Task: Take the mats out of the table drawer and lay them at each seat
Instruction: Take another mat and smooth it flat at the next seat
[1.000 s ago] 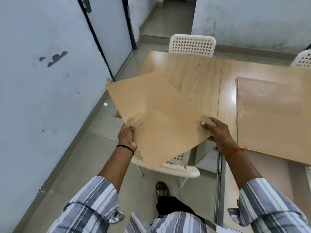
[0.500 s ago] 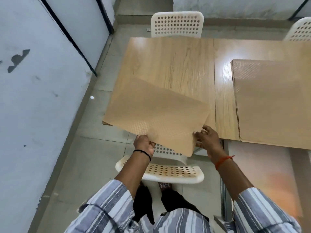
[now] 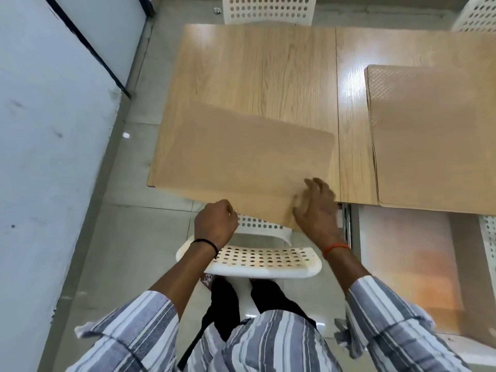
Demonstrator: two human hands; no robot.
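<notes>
From the head camera, the one view there is, the change is plain: a moment ago the mat (image 3: 241, 159) was held up in the air by both hands and tilted over the white chair (image 3: 249, 260); now it lies nearly flat on the left half of the table (image 3: 257, 65), slightly askew, with its near right corner hanging off the table's near edge above the chair. The left hand (image 3: 216, 224) sits curled at that overhanging near edge, its fingers tucked out of sight, so whether its grip has let go or pinches the edge cannot be told. The right hand (image 3: 315, 208) is blurred with motion and rests on top of the mat's near right corner, fingers spread and flat rather than closed on anything. That reads as this seat's mat being down and only needing to be squared to the table edge, judging from its slant and overhang. A second mat (image 3: 434, 135), or possibly a small stack since thin layered edges show on its left side, lies flat on the right half of the table, well apart from the first. Below the table edge at the right, the open drawer (image 3: 402, 264) with its metal rail (image 3: 346, 224) shows a pale, glossy bottom; no mats are visible in the part in view. Two more white chairs (image 3: 268, 9) at the far side have bare table in front of them, so those seats appear unserved.
</notes>
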